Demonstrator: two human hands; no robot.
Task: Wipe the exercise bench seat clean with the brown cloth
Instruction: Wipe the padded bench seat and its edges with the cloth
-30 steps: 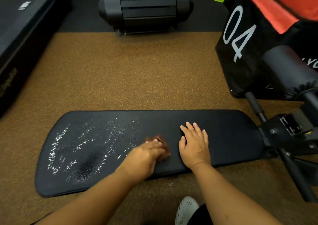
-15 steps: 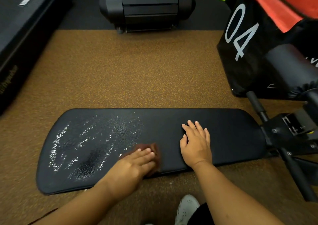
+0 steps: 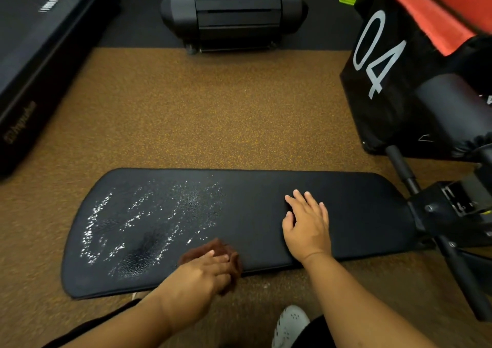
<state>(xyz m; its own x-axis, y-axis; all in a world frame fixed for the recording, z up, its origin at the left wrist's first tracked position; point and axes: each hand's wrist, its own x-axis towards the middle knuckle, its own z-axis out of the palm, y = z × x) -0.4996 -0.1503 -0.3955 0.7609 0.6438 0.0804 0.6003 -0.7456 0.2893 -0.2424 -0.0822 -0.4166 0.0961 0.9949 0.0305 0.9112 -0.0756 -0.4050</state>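
The long black exercise bench seat (image 3: 266, 193) lies across the lower half of the view, its left part covered with shiny wet droplets (image 3: 138, 225). My left hand (image 3: 202, 275) presses the bunched brown cloth (image 3: 202, 250) onto the seat's near edge, just right of the wet patch; much of the cloth is hidden under my fingers. My right hand (image 3: 306, 225) rests flat on the dry right half of the seat, fingers spread, holding nothing.
The bench's black metal frame and leg (image 3: 452, 227) stand at the right. A black bag marked 04 (image 3: 386, 62) with an orange top sits behind it. Treadmill ends (image 3: 234, 9) lie at the back and far left. My white shoe (image 3: 290, 326) is on the brown speckled floor.
My left hand has dragged the cloth toward me and leftward, from the seat's middle to its near edge. My right hand has stayed in place.
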